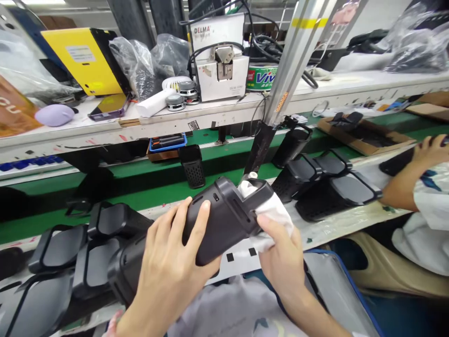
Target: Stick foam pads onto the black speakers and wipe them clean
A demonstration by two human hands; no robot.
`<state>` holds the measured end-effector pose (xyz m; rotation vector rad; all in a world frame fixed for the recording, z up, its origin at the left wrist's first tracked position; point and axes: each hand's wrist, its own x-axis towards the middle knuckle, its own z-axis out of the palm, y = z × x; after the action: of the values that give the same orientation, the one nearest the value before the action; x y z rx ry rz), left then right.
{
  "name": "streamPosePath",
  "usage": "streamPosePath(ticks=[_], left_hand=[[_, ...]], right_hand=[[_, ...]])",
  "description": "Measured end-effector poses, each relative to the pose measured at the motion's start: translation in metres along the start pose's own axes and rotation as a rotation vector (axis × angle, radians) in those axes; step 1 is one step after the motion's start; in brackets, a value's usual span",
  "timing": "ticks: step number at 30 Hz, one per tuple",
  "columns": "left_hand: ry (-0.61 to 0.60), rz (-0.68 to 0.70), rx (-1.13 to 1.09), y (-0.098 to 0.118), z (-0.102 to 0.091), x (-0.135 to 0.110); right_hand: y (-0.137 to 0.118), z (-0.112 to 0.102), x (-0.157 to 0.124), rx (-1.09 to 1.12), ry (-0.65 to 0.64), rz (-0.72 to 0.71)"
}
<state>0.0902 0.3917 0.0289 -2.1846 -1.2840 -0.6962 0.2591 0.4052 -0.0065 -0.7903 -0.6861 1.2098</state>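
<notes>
My left hand (168, 262) wraps round the body of a black plastic housing (224, 217) held above the bench edge. A white cloth (270, 220) is pinched in my right hand (280, 257) and pressed against the housing's right end. More black housings (70, 252) lie stacked at the lower left, just beside my left hand.
A further row of black housings (326, 185) lies to the right, where another person's hand (430, 150) and sleeve (426, 210) reach in. A green conveyor belt (140, 187) runs behind. The shelf above carries a white DELMA machine (220, 61), a yellow box (86, 58) and a phone (108, 106).
</notes>
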Motion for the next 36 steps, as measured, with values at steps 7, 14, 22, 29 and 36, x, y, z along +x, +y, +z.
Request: streamPosePath(ticks=[7, 14, 22, 29, 36], left_hand=[[0.011, 0.064, 0.030, 0.003, -0.008, 0.008], [0.005, 0.067, 0.038, 0.004, -0.009, 0.006], [-0.001, 0.054, 0.053, 0.004, -0.003, 0.008], [-0.001, 0.044, 0.050, 0.002, 0.001, 0.008], [-0.002, 0.050, 0.050, 0.001, 0.003, 0.009]], right_hand=[[-0.002, 0.006, 0.001, -0.115, -0.004, -0.120], [-0.002, 0.010, 0.002, -0.054, -0.003, -0.101], [0.001, 0.012, 0.006, -0.049, 0.021, -0.094], [0.005, 0.011, 0.010, -0.056, 0.045, -0.096], [0.007, 0.012, 0.012, -0.042, 0.052, -0.099]])
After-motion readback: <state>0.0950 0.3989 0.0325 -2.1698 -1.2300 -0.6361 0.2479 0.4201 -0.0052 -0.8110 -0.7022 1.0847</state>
